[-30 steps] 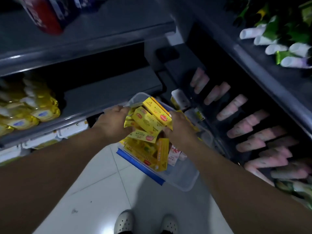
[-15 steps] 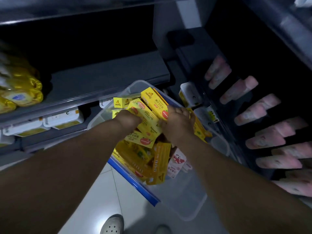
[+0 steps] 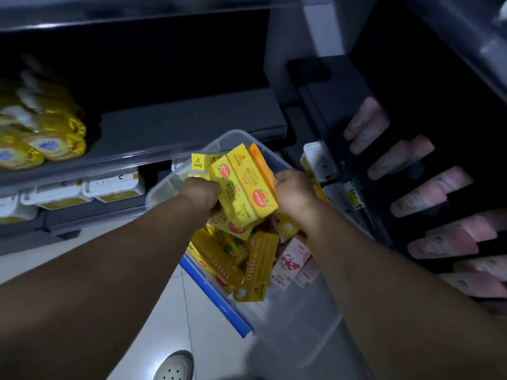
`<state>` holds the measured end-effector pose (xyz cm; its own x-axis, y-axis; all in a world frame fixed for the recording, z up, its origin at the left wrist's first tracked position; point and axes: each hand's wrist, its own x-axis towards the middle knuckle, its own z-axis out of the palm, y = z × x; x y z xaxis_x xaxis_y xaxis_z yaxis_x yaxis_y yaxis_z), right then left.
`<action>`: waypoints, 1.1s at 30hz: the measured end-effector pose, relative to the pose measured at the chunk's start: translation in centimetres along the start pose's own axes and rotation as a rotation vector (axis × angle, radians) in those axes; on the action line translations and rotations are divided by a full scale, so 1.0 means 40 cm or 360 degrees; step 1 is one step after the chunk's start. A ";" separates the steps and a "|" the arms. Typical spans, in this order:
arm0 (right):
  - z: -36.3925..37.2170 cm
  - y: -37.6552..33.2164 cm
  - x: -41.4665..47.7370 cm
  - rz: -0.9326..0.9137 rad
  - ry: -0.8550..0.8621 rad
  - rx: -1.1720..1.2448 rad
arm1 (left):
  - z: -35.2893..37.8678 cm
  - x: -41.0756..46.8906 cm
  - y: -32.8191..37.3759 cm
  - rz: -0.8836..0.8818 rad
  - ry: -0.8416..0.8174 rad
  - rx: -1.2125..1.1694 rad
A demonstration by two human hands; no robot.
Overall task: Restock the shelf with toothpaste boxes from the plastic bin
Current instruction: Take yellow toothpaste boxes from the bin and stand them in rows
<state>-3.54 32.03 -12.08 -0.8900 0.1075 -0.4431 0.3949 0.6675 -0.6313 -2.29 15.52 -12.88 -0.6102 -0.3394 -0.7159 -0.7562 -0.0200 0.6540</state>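
A clear plastic bin (image 3: 296,319) with a blue edge stands on the floor, holding several yellow and pink toothpaste boxes. A bundle of yellow toothpaste boxes (image 3: 244,187) is raised over the bin's far end. My left hand (image 3: 201,194) grips the bundle's left side and my right hand (image 3: 295,194) grips its right side. More yellow boxes (image 3: 233,259) and a pink box (image 3: 288,264) lie loose underneath. The grey shelf (image 3: 178,127) behind the bin is bare on its right part.
Yellow wrapped packs (image 3: 46,133) fill the shelf's left part. White tubs (image 3: 115,186) sit on the shelf below. Rows of pink tubes (image 3: 428,193) line the dark shelf on the right. A white shoe (image 3: 172,366) stands on the pale tiled floor.
The view dipped and drew closer to the bin. Both hands shifted on the bundle, and its boxes now stand more squarely together between them.
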 end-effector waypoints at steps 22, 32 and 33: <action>-0.370 -0.266 -0.423 0.0090 -0.0038 0.1144 | -0.153 -0.485 0.305 0.0267 -0.0526 -0.0464; -0.583 -0.465 -0.689 -0.0076 0.0289 0.1324 | -0.279 -0.784 0.507 0.0422 -0.0951 -0.0319; -0.602 -0.480 -0.720 -0.0098 0.0316 0.1340 | -0.290 -0.816 0.525 0.0413 -0.1030 -0.0292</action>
<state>9.03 33.88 28.14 -0.9077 0.2682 -0.3226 0.3119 -0.0830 -0.9465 4.49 15.26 27.07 -0.8254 0.2696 -0.4959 -0.5507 -0.1914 0.8125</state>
